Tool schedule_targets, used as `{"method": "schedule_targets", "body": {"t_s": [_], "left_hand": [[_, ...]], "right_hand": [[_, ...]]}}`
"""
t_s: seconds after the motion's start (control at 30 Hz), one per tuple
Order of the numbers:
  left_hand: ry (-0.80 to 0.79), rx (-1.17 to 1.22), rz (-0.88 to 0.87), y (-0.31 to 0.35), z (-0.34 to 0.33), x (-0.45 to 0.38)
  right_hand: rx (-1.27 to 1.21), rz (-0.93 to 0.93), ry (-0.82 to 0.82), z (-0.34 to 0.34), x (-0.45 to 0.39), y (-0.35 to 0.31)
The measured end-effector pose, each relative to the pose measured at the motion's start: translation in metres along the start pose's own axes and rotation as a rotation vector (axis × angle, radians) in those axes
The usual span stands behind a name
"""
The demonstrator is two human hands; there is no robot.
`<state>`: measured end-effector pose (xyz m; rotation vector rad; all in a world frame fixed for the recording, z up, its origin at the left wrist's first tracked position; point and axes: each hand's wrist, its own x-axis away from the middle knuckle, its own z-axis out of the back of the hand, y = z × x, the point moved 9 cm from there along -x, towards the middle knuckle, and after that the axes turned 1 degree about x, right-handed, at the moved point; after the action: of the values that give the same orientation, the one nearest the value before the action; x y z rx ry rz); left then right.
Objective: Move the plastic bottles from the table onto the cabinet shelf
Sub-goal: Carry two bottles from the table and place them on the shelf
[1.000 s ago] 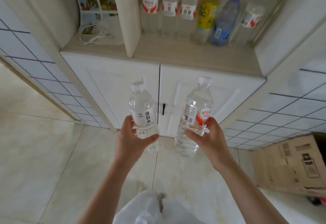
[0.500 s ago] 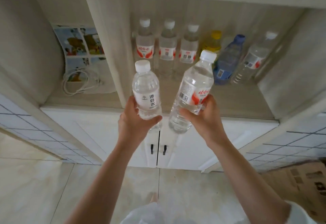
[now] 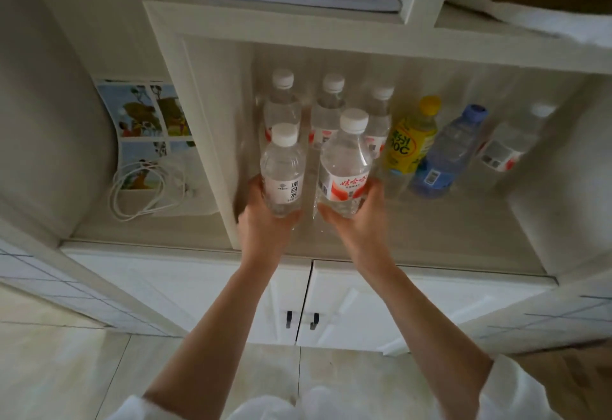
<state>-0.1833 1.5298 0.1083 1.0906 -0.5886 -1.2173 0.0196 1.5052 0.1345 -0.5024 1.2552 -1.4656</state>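
My left hand (image 3: 265, 226) grips the lower part of a small clear bottle (image 3: 282, 168) with a white label and white cap. A taller clear bottle (image 3: 344, 168) with a red-and-white label is held in my right hand (image 3: 356, 224). Both bottles stand upright inside the cabinet shelf (image 3: 447, 237) opening, side by side, in front of a back row of three clear white-capped bottles (image 3: 283, 101). Whether their bases touch the shelf board is hidden by my hands.
Further right on the shelf stand a yellow bottle (image 3: 410, 135), a blue bottle (image 3: 447, 151) and a leaning clear bottle (image 3: 510, 144). A vertical divider (image 3: 202, 141) bounds the left side; beyond it lie a white cable (image 3: 139, 188) and a picture sheet. Cabinet doors (image 3: 347, 307) are shut below.
Both hands have lifted the two bottles up and forward, from in front of the cabinet doors into the shelf opening. The view has tilted upward toward the shelf.
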Motion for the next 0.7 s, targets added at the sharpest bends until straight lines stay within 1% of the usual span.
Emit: {"method": "schedule_targets", "body": {"t_s": [0.13, 0.3, 0.4, 0.47, 0.57, 0.7], "left_hand": [[-0.005, 0.008, 0.014, -0.009, -0.003, 0.002], [-0.017, 0.098, 0.040, -0.018, -0.005, 0.003], [-0.011, 0.072, -0.022, -0.013, -0.006, 0.007], [-0.002, 0.058, -0.046, -0.013, -0.006, 0.011], [0.022, -0.003, -0.068, -0.013, -0.006, 0.017], [0.032, -0.019, -0.061, -0.012, -0.007, 0.016]], "right_hand": [[-0.034, 0.045, -0.001, -0.003, 0.008, 0.005], [-0.059, 0.024, 0.007, -0.007, 0.017, 0.013], [-0.026, 0.007, -0.044, -0.010, 0.016, 0.015], [-0.020, -0.028, -0.118, -0.011, 0.013, 0.020], [0.052, -0.039, -0.234, -0.012, 0.013, 0.027], [0.094, -0.007, -0.206, -0.014, 0.010, 0.028]]}}
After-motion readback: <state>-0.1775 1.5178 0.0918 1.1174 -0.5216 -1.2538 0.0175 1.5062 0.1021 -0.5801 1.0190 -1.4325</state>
